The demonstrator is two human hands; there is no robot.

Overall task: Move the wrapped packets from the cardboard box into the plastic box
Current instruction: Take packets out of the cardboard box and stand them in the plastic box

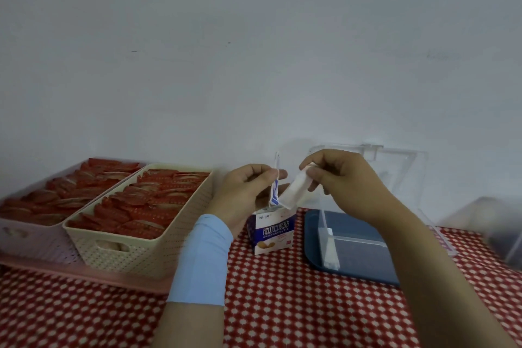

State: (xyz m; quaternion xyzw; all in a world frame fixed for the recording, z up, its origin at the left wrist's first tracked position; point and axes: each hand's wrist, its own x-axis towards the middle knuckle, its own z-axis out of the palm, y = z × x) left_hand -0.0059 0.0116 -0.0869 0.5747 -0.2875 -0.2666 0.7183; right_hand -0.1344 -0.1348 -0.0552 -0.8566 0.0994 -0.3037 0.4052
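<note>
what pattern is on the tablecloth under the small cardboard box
Red with rows of small white dots, on the tablecloth; the head view shows it best.

looks like a home or small back room, not a lab. bare pale wall (pixel 254 51) behind a table under a red-and-white checked tablecloth (pixel 296 305). left of the hands' grip, cream basket (pixel 135 248) and pink basket (pixel 31 237) packed with red snack sachets (pixel 147 206). right of it, blue tray (pixel 361 257).
</note>
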